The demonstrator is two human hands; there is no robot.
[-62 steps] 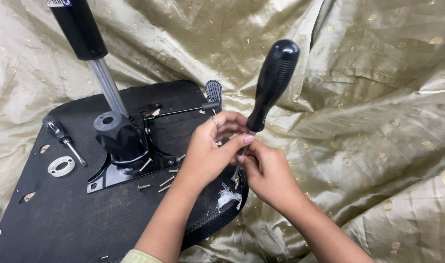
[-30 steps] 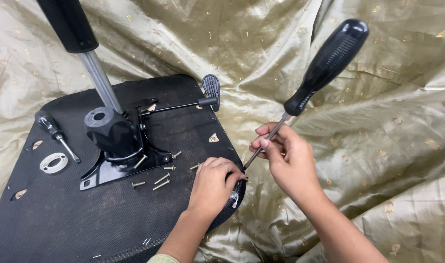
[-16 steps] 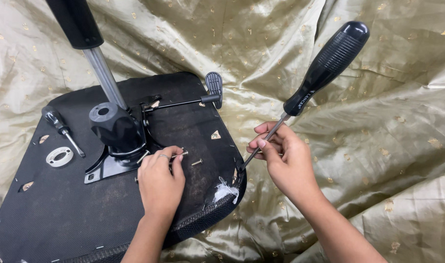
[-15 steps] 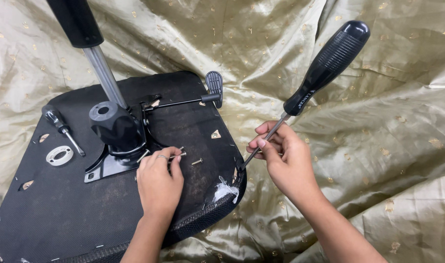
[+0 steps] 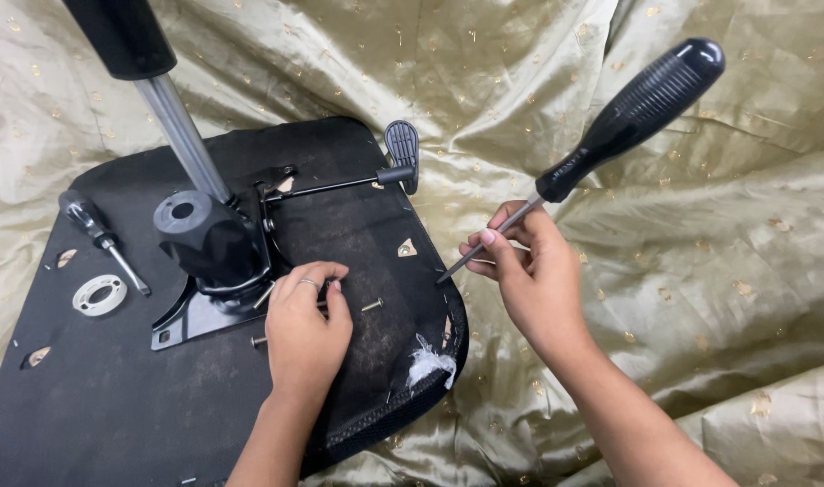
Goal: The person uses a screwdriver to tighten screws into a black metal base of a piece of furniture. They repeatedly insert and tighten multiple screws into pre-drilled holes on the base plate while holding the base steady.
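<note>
The right hand (image 5: 534, 271) grasps a long screwdriver (image 5: 601, 135) by its shaft, tip off the upturned chair seat (image 5: 87, 397); the left hand (image 5: 306, 320) curls over loose screws (image 5: 372, 306) at five o'clock of the unfastened mechanism plate (image 5: 205, 311), so fastening seems barely begun. Its fingertips hide whether a screw is pinched; I cannot tell.

Even, bright light w/ soft shadows, satin sheen, sharp focus, slight edge distortion.

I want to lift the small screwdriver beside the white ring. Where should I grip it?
Probably the small screwdriver is best gripped by its thick black handle, from above. It lies flat on the black seat underside, with its thin shaft pointing toward the white ring.
</note>
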